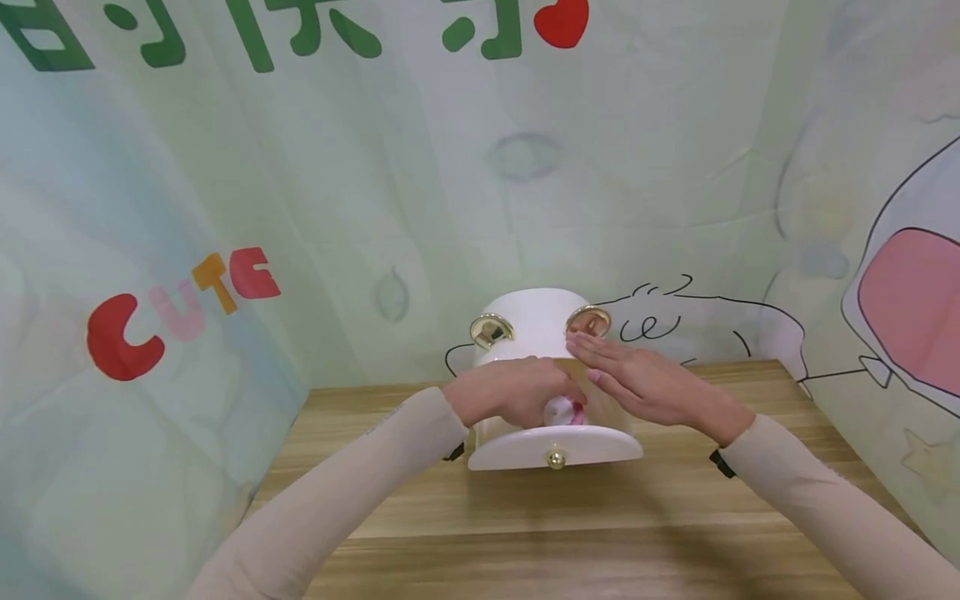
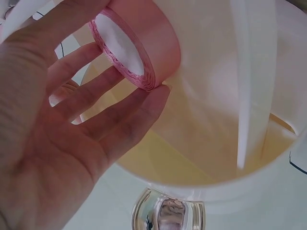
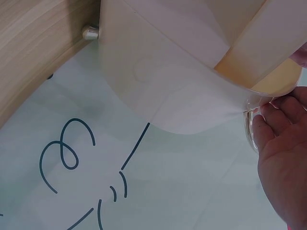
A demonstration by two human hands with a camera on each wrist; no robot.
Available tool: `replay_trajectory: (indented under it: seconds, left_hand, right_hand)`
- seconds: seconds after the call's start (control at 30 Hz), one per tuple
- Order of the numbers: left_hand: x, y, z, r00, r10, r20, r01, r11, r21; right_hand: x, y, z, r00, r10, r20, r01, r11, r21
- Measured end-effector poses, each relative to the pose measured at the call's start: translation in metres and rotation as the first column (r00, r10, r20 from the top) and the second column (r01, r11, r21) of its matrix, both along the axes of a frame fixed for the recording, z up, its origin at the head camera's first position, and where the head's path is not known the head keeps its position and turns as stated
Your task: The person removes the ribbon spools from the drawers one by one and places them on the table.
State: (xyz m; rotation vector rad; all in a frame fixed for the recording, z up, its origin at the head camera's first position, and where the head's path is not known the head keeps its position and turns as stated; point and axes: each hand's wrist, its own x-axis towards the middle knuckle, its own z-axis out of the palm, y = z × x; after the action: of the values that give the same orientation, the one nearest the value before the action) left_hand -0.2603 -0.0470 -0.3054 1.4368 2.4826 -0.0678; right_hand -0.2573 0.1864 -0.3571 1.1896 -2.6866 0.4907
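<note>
In the head view a white box (image 1: pixel 528 325) stood on the table (image 1: pixel 450 525), gold rings (image 1: pixel 492 332) at its 10 and 1 o'clock, a gold knob (image 1: pixel 556 459) at 6; the left hand (image 1: pixel 513 388) gripped a pink roll (image 1: pixel 558 411) at the box's 6 o'clock side, while the right hand (image 1: pixel 645 385), fingers straight, lay against its 2 o'clock side. In the left wrist view, thumb and fingers held the roll at 12 o'clock, over the box's mouth. In the right wrist view, fingers rested by the rim at 3 o'clock, beside a ring.
</note>
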Motion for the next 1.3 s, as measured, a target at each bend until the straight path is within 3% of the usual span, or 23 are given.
replay_trajectory:
  seconds: [0.37,0.6,0.87,1.3]
  left_hand:
    - [-0.002,0.0,0.0,1.0,-0.005,-0.01,0.005,1.0,-0.001]
    - [0.0,0.001,0.0,0.999,0.047,0.01,-0.047,0.999,-0.025]
    - [0.001,-0.002,0.001,0.999,0.026,-0.024,-0.027,0.999,-0.025]
    - [0.005,-0.016,0.011,1.0,0.003,-0.012,-0.003,0.997,0.075]
  right_hand:
    - [0.0,0.0,0.0,1.0,0.002,-0.01,-0.002,1.0,-0.002]
    - [0.001,-0.001,0.001,1.0,0.003,-0.007,-0.003,1.0,0.005]
    - [0.001,-0.001,0.002,1.0,0.001,-0.007,-0.001,1.0,0.006]
    - [0.001,-0.001,0.001,1.0,0.003,-0.015,-0.003,1.0,0.003]
